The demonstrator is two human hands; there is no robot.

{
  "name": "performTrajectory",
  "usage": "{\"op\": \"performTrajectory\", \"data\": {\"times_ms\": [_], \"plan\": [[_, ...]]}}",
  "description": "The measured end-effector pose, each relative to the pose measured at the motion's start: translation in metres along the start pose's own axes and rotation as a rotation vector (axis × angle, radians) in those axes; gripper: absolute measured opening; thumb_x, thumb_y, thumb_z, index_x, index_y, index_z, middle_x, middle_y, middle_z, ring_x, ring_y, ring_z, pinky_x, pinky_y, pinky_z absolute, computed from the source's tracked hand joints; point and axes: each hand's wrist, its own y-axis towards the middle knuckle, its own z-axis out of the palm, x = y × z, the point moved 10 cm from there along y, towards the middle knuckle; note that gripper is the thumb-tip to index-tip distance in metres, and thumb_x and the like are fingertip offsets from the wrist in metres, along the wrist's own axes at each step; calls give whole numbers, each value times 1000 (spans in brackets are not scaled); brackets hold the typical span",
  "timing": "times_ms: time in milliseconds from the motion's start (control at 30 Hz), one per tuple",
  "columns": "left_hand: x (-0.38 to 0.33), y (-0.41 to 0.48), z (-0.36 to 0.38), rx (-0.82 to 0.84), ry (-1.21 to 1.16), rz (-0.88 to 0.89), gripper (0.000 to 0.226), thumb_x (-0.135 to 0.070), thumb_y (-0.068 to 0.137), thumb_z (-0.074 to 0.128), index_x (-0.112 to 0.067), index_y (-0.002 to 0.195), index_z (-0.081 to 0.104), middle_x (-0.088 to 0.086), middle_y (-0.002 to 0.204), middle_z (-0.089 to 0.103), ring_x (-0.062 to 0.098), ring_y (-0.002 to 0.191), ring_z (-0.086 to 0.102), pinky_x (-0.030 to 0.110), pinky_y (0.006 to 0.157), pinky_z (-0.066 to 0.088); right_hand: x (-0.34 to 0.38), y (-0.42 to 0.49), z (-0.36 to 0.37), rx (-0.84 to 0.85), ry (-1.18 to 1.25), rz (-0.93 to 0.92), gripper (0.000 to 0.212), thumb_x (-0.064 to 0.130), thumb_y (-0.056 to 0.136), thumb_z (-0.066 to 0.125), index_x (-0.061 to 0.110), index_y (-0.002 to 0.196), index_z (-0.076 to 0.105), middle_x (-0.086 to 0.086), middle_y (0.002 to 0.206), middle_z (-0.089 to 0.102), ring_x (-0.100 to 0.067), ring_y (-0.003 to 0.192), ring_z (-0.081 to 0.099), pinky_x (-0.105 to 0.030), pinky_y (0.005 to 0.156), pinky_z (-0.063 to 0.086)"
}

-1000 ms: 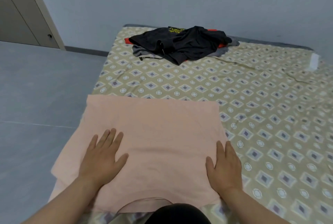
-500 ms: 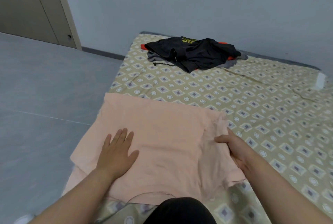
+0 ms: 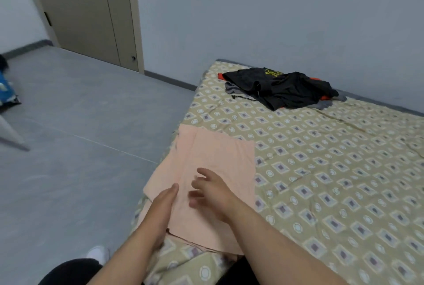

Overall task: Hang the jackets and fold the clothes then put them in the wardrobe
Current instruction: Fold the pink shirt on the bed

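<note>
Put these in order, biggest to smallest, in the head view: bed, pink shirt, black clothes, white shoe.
1. bed
2. pink shirt
3. black clothes, farther from the camera than the shirt, so this pair is unsure
4. white shoe, only partly showing

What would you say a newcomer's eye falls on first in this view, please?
Most likely the peach garment, folded into a narrow panel at the near left edge of the patterned bed sheet, with the left hand resting on it and the right hand open, blurred, over it. Next, the dark heap of clothes at the bed's far end.
</note>
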Motion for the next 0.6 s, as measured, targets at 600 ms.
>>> {"op": "performTrajectory", "data": {"times_ms": [600], "plan": [[-65,83,30,184,370,-119,2,-11,93,63,-11,92,62,2,71,69,13,60,66,25,51,54,-40,-34,50,-51,-1527,-562,59,65,70,55,21,108,49,-4,109,50,-31,94,50,-41,80,45]]}}
